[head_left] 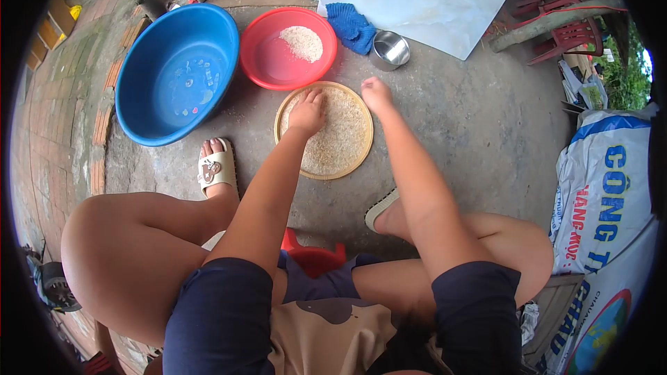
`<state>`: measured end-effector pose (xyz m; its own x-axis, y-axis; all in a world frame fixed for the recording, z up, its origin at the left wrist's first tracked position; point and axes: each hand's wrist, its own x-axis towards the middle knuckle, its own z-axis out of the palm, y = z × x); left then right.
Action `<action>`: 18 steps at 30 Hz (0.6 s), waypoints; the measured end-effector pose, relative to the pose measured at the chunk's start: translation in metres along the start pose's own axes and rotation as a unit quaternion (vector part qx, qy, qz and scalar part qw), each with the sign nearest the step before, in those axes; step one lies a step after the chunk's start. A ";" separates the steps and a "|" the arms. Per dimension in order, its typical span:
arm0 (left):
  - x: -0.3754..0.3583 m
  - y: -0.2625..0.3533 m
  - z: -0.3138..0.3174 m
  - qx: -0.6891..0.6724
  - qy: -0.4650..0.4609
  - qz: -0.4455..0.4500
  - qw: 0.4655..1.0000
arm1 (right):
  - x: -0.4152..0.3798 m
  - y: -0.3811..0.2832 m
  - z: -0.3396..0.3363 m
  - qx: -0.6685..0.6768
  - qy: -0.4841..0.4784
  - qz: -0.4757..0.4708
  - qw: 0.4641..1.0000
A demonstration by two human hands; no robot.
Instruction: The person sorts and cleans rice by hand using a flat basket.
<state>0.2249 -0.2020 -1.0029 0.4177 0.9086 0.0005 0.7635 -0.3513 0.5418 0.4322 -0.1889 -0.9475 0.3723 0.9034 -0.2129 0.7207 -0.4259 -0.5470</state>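
Observation:
My left hand point(308, 112) rests on the grain inside a round woven tray point(283, 106), toward its upper left, with the fingers stretched out over the grain. Pale husked grain, which looks like rice point(339, 135), covers the tray's bottom. My right hand point(376, 94) is held closed beside the tray's upper right rim, and what it pinches, if anything, is too small to make out. Just beyond the tray stands a red basin point(260, 62) with a heap of pale grain point(303, 43) on its right side. A steel cup point(390, 51) stands beyond my right hand.
A large blue basin point(132, 90) stands at the left. A blue cloth point(349, 26) lies between the red basin and the cup. Behind is a white sheet point(424, 0). Printed sacks point(604, 187) line the right side, and red plastic chairs point(570, 40) stand farther back.

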 end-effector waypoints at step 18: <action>-0.096 0.029 0.012 0.125 -0.044 0.145 0.981 | -0.052 0.001 0.048 -0.051 -0.030 -0.030 0.998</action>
<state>0.2128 -0.3018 -0.9976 0.6667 0.7439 0.0458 0.6993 -0.6456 0.3070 0.3855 -0.2344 -0.9762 0.2934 0.9272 -0.2327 0.7968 -0.3717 -0.4763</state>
